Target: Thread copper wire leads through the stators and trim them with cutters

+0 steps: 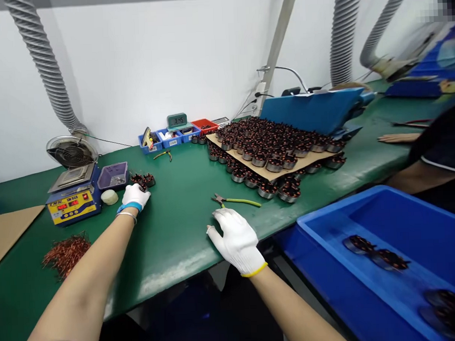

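My left hand (136, 196), in a white glove with a blue wristband, reaches to two small copper-wound parts (148, 179) beside the purple tray. Its fingers are bent against the nearer part, and the fingertips are partly hidden. My right hand (235, 237), gloved in white with a yellow cuff, rests near the table's front edge with thumb and fingers apart. Just beyond its fingertips lie cutting pliers (241, 202) with yellow-green handles. Many copper-wound parts (275, 163) stand in layers with cardboard (263, 170) between them, right of centre.
A solder pot (74, 200), a purple tray (114, 176) and copper wire scraps (67, 253) are at the left. Small bins (169, 139) line the back. A blue crate (337, 231) holds several parts at the right, near another person's arm (409, 176).
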Tool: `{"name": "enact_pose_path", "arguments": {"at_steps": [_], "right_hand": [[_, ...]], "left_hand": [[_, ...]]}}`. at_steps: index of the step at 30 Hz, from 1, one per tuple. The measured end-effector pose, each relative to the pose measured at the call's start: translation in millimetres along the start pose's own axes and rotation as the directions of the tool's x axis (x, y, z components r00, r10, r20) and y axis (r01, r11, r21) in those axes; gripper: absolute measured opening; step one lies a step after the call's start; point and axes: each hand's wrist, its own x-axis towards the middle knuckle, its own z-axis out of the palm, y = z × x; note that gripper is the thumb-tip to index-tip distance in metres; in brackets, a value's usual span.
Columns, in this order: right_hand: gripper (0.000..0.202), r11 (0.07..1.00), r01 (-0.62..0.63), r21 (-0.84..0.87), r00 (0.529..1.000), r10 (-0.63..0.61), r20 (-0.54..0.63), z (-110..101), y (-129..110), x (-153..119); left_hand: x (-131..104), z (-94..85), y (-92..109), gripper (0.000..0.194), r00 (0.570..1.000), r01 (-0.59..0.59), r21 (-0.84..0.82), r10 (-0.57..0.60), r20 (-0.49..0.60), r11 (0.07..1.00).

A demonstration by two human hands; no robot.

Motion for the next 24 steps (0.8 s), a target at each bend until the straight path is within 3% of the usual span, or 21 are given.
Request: {"name": "enact_pose_path", "arguments": {"at_steps": [4, 6, 8, 10, 11, 13, 14, 17, 19, 22, 24], "right_hand": [[0.031, 0.999, 0.016, 0.051, 1.000, -0.016, 0.003, -3.8, 0.4, -1.5], [0.036, 0.992, 0.026, 0.123, 0.996, -0.036, 0.077, -7.6, -6.1, 2.3], [0.043, 0.969, -0.021, 0.248, 0.966, -0.044, 0.253, -8.3, -19.0, 14.7], [0.049, 0.924, -0.164, 0.344, 0.864, -0.034, 0.502, -2.0, -36.6, 36.6], [0.053, 0.903, -0.238, 0.357, 0.777, -0.044, 0.628, 3.9, -46.1, 50.1], [0.060, 0.898, -0.285, 0.335, 0.659, -0.070, 0.749, 19.6, -64.3, 78.1], [0.062, 0.911, -0.271, 0.312, 0.628, -0.078, 0.775, 27.7, -72.0, 90.8], [0.063, 0.916, -0.270, 0.297, 0.601, -0.081, 0.795, 44.9, -87.4, 114.3], [0.060, 0.828, -0.381, 0.412, 0.579, -0.134, 0.804, 46.5, -91.3, 116.3], [0.061, 0.519, -0.588, 0.620, 0.542, -0.316, 0.779, 39.3, -90.6, 108.4], [0.063, 0.353, -0.668, 0.655, 0.532, -0.390, 0.752, 36.9, -86.1, 104.3]], "left_hand": [[-54.3, 0.7, -10.0, 0.029, 0.978, -0.180, -0.045, 0.184, 0.102, 0.983], [-86.9, 3.6, -16.0, 0.037, 0.965, -0.217, -0.095, 0.228, 0.126, 0.971], [-110.4, 7.3, -19.9, 0.059, 0.966, -0.205, -0.172, 0.228, 0.125, 0.963], [-121.0, 11.4, -22.1, 0.086, 0.957, -0.184, -0.393, 0.255, 0.136, 0.901], [-122.4, 13.3, -22.9, 0.097, 0.948, -0.165, -0.518, 0.279, 0.151, 0.839], [-121.1, 15.8, -24.4, 0.112, 0.930, -0.115, -0.697, 0.323, 0.176, 0.708], [-120.1, 16.2, -25.2, 0.114, 0.927, -0.097, -0.729, 0.328, 0.183, 0.678], [-119.6, 15.7, -27.2, 0.115, 0.941, -0.067, -0.741, 0.288, 0.175, 0.668], [-120.6, 15.9, -27.4, 0.116, 0.942, -0.051, -0.747, 0.281, 0.185, 0.663], [-119.3, 18.5, -26.5, 0.118, 0.929, -0.049, -0.759, 0.308, 0.203, 0.649], [-116.8, 20.1, -27.1, 0.112, 0.924, -0.061, -0.741, 0.319, 0.211, 0.668]]}}
